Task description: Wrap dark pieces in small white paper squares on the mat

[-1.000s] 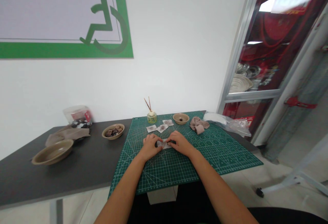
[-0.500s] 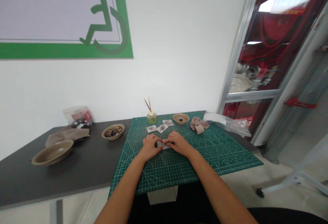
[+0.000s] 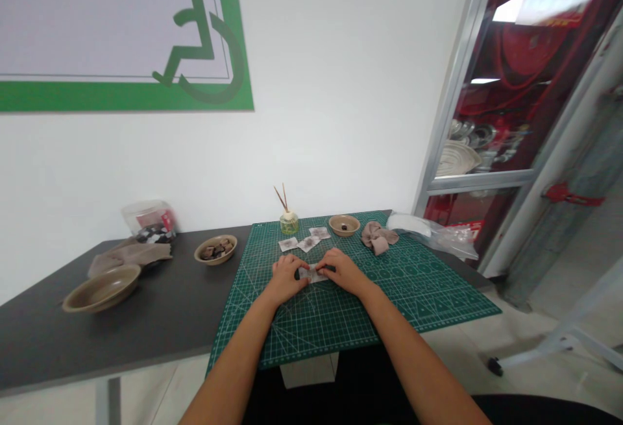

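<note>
A small whitish square sachet (image 3: 313, 274) lies low over the green cutting mat, between my two hands. My left hand (image 3: 288, 278) is closed on its left side, thumb and fingertips pinched together. At its right end my right hand (image 3: 344, 272) has its fingers pressed together, with a small dark spot by the fingertips. Whether that is an object or shadow I cannot tell. Just beyond lie three similar sachets with dark centres, the middle one (image 3: 308, 243) overlapping its neighbours.
On the green cutting mat (image 3: 413, 289) stand a reed diffuser (image 3: 289, 222), a bowl (image 3: 344, 225) with a dark piece inside, and a crumpled brown cloth (image 3: 378, 238). Left are a bowl of brown pieces (image 3: 215, 250), a larger bowl (image 3: 102, 290) and a clear tub (image 3: 148, 217). A plastic bag (image 3: 438, 233) lies right.
My right hand has shifted slightly to the right and its fingers have drawn closer together. More of the sachet now shows between my hands. My left hand stays nearly still.
</note>
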`<move>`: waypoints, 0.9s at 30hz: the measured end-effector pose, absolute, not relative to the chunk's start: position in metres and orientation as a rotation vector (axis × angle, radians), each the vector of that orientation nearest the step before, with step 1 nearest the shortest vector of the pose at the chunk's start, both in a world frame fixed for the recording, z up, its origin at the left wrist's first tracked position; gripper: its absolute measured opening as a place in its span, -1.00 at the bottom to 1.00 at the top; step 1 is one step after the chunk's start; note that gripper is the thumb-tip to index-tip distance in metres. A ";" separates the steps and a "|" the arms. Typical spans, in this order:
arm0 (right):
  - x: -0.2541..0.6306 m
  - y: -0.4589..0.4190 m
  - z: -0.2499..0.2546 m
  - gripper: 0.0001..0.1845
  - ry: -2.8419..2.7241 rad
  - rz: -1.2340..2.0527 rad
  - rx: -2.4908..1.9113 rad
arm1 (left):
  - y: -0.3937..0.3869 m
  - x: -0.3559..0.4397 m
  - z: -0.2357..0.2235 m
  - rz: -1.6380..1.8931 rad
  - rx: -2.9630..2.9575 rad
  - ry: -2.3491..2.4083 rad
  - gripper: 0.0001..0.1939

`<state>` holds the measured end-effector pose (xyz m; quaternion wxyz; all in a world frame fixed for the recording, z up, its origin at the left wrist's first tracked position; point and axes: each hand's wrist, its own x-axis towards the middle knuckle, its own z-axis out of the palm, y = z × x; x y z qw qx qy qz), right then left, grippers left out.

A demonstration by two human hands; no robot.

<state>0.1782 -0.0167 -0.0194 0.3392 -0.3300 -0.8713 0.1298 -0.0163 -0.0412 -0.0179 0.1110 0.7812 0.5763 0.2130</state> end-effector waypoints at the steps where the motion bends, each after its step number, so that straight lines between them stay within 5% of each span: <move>1: 0.179 -0.016 -0.020 -0.88 -2.261 0.332 -0.876 | -0.041 -0.016 -0.018 0.623 2.293 1.693 -0.74; 27: 0.180 -0.012 -0.028 -0.76 -2.320 0.285 -0.857 | -0.042 -0.016 -0.016 0.595 2.286 1.705 -0.74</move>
